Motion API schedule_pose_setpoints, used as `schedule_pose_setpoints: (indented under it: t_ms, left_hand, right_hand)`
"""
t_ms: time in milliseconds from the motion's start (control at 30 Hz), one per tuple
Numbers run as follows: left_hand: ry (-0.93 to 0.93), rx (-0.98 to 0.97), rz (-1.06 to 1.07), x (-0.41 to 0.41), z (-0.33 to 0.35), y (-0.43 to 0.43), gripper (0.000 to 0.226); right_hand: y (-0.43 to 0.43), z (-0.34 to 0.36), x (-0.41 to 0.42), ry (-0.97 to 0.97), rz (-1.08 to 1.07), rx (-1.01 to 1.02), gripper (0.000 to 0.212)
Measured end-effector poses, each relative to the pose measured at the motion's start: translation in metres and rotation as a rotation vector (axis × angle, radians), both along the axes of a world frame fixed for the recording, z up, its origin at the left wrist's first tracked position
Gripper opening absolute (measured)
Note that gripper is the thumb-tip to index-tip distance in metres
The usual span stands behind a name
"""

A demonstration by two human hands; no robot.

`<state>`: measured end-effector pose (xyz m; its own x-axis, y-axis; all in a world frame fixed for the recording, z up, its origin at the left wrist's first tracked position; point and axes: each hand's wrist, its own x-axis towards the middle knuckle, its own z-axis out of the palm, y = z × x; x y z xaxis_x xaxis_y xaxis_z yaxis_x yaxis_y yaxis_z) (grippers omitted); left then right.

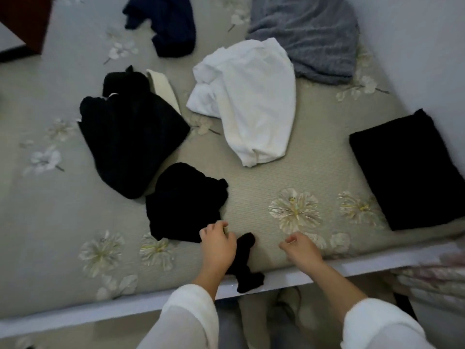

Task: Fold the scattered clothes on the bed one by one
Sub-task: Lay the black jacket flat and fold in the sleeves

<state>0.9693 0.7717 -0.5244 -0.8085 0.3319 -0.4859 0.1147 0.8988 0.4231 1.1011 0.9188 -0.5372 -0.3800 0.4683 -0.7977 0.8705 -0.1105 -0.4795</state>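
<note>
A crumpled small black garment (185,205) lies near the bed's front edge, one end trailing over the edge (247,280). My left hand (217,244) rests on its near part, fingers curled into the cloth. My right hand (300,249) hovers to the right over the bare sheet, fingers loosely curled and holding nothing. Farther back lie a bigger black garment (130,139) with a cream band, a rumpled white shirt (249,102), a navy garment (166,23) and a grey knit piece (312,36). A folded black garment (407,170) sits flat at the right.
The bed (297,177) has a grey-green sheet with pale flowers. Its white frame edge (364,265) runs along the front. A white wall (427,46) bounds the right side. A dark red piece of furniture (22,18) stands at the top left.
</note>
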Motion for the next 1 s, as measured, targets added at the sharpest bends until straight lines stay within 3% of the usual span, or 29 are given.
schedule_pose_setpoints:
  t_ms: [133,300,467,533,600,667,733,867,967,1000]
  left_hand:
    - [0.047,0.004,0.098,-0.035,-0.009,-0.041,0.046]
    - [0.19,-0.014,0.065,-0.087,-0.018,-0.08,0.072]
    - [0.149,0.03,-0.069,-0.163,-0.024,-0.11,0.092]
    - [0.103,-0.047,-0.222,-0.187,-0.027,-0.115,0.083]
    - [0.107,-0.09,-0.389,-0.2,-0.029,-0.116,0.058]
    - [0.099,-0.066,-0.508,-0.206,-0.034,-0.122,0.033]
    - [0.007,0.033,-0.517,-0.204,-0.036,-0.129,0.018]
    - [-0.309,0.317,-0.062,-0.206,-0.012,-0.138,0.004]
    - [-0.321,0.436,0.1,-0.22,0.019,-0.137,0.009]
    - [-0.315,0.485,0.112,-0.224,0.033,-0.134,0.009]
  right_hand:
    - [-0.028,-0.009,-0.041,-0.003,0.01,-0.019,0.012]
    - [-0.058,-0.02,-0.1,-0.031,0.02,0.052,0.014]
    - [-0.081,-0.018,-0.185,0.054,0.03,0.229,0.058]
    - [-0.087,-0.012,-0.214,0.113,0.114,0.31,0.078]
    - [-0.091,-0.01,-0.23,0.008,0.451,0.487,0.083]
    - [-0.1,-0.015,-0.235,-0.099,0.813,0.624,0.064]
    - [-0.109,-0.018,-0.229,-0.159,0.955,0.644,0.044]
    - [-0.111,-0.012,-0.197,-0.136,0.823,0.6,0.034]
    - [-0.1,0.028,-0.198,0.055,0.322,0.439,0.01]
    - [-0.095,0.049,-0.206,0.128,0.158,0.337,0.012]
